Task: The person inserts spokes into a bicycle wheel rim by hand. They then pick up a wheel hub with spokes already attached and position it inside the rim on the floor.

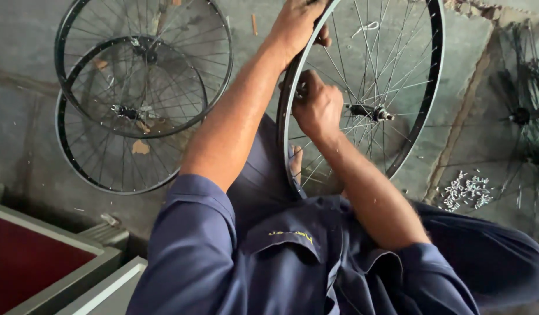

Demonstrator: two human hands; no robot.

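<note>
A black-rimmed bicycle wheel with silver spokes stands upright between my knees, its hub to the right of my hands. My left hand is wrapped over the rim at its upper left. Inside the rim, my right hand is closed in a fist around a spoke near the left edge. Whether it also holds a small tool is hidden by the fingers. A bare foot shows behind the lower spokes.
Three spoked wheels lie stacked on the concrete floor at the upper left. A pile of small silver spoke nipples lies at the right, with more dark wheels beyond. A grey box with a red top sits at the lower left.
</note>
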